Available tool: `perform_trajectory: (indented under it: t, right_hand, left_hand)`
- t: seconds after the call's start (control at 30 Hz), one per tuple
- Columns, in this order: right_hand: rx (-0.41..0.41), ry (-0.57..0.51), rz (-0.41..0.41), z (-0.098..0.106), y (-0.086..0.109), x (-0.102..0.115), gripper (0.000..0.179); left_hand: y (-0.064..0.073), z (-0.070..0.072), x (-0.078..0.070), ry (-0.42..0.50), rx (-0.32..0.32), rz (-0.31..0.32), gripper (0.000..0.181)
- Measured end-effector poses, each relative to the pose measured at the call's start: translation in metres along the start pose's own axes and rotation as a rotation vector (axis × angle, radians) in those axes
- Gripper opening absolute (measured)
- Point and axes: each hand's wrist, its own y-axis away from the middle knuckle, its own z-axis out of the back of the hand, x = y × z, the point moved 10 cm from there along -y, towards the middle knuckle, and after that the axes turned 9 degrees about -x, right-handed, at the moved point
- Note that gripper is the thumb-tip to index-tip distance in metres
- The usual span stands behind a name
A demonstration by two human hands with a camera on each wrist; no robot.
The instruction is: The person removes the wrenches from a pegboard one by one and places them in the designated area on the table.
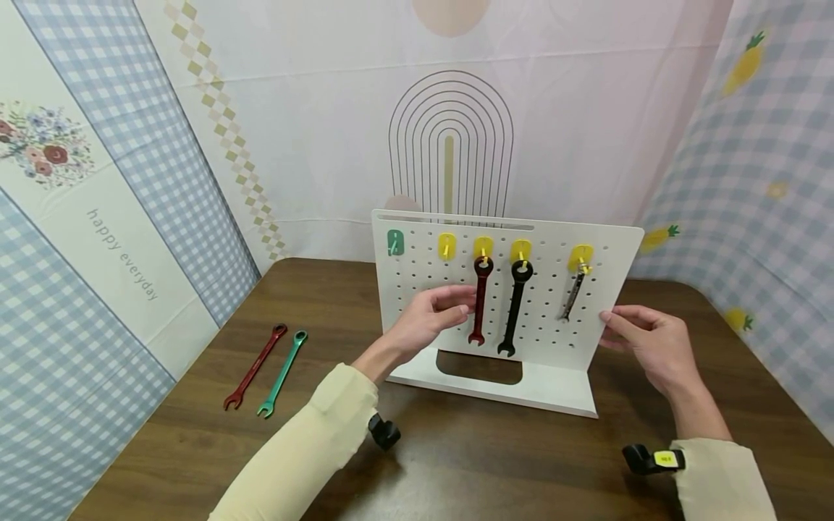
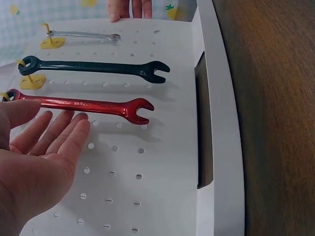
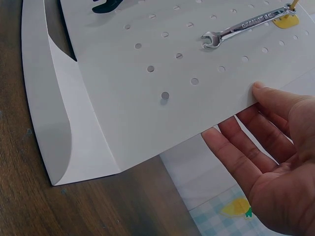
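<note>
A white pegboard stand (image 1: 430, 289) stands upright on the table. From its yellow hooks hang a dark red wrench (image 1: 479, 304), a black wrench (image 1: 513, 311) and a small silver wrench (image 1: 573, 294). My left hand (image 1: 426, 318) is beside the red wrench, fingers loosely extended; in the left wrist view, its thumb (image 2: 22, 109) overlaps the wrench's upper shank, and touch is unclear. At the board's right edge, my right hand (image 3: 280, 152) grips the panel, thumb in front and fingers behind.
Another red wrench (image 1: 255, 367) and a green wrench (image 1: 283, 375) lie side by side on the brown table (image 1: 195, 449), left of the board. A green hook (image 1: 395, 242) and a yellow hook (image 1: 447, 247) hold nothing. Patterned cloth (image 1: 313, 145) hangs behind.
</note>
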Motion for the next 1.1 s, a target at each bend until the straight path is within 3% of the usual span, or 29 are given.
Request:
perform_trajectory:
  t: [0.33,0.8,1.1]
  right_hand:
    - [-0.006,0.054,-0.004,0.0018,-0.0009,-0.0022,0.038]
    - [-0.020,0.130,0.007,0.0023,-0.0014,-0.0032,0.041]
    - [-0.007,0.071,0.017,0.0011,-0.0018,-0.0020,0.037]
  left_hand:
    - [-0.0039,-0.0023,0.0032,-0.060,0.006,0.004,0.037]
    - [-0.0035,-0.0053,0.0012,0.040,0.015,-0.010,0.036]
    - [-0.0046,-0.0071,0.0014,0.099,0.020,0.009,0.035]
